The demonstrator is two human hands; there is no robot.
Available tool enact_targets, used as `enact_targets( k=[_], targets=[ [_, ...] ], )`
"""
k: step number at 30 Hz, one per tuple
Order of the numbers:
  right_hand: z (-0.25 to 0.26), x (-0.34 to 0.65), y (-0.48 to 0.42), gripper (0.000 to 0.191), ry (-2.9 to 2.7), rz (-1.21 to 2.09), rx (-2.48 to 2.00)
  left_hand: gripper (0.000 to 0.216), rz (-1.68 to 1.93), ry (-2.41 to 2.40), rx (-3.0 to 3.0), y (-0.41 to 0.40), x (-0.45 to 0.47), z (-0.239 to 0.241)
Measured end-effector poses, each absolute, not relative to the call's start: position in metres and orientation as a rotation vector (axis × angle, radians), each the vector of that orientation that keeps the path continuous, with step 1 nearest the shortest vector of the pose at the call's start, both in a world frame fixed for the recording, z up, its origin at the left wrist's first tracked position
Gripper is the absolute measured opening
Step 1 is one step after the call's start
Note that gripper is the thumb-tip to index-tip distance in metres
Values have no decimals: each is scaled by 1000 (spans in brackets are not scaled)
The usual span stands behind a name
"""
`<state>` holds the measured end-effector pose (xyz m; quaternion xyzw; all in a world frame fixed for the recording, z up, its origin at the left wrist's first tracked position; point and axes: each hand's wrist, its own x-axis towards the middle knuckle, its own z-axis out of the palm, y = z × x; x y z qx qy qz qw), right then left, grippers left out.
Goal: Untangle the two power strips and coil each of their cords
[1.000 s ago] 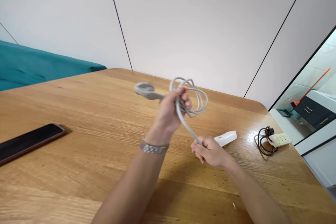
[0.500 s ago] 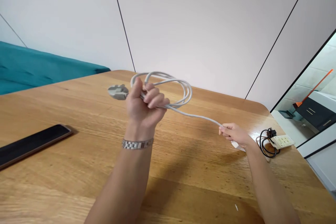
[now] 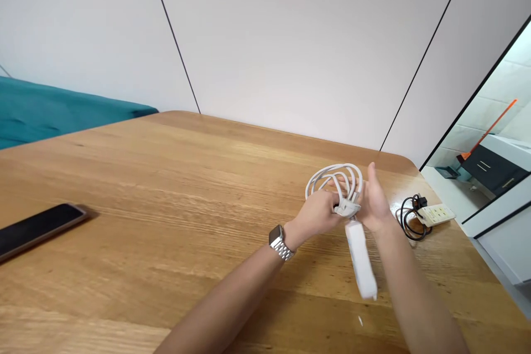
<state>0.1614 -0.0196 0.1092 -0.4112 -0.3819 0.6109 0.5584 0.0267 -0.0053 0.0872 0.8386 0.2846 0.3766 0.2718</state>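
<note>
My left hand is closed around a looped white power cord, with the loops standing up above its fingers. The cord's grey-white plug sits at the fingertips, between my two hands. Below the plug a white power strip hangs down over the table, seen from its narrow side. My right hand is spread beside the coil, thumb pointing up and fingers reaching behind the loops. Whether its palm touches the cord I cannot tell.
A second white power strip with a black cord lies near the right edge of the wooden table. A dark phone is at the left. A small white scrap lies near the front.
My left hand has carried the coiled cord and plug rightward to my right hand. My right hand has let go of the cord and opened; the white strip now hangs in plain view.
</note>
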Motion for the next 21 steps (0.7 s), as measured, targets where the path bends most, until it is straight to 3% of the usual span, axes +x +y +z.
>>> enact_targets(
  k=[3,5,9,15,21],
  targets=[
    [106,156,-21,38,-933,1453,-986,8,839,922,2482,-7,29,82],
    [101,157,-18,31,-935,1436,-1006,12,654,1144,2585,-15,33,83],
    [88,168,-9,33,-956,1436,-946,25,508,1329,2716,-36,52,85],
    [67,177,-1,42,-944,1445,-891,23,228,1367,3023,-46,72,69],
    [51,182,2,39,-1026,1459,-922,21,146,1364,3126,-43,81,51]
  ],
)
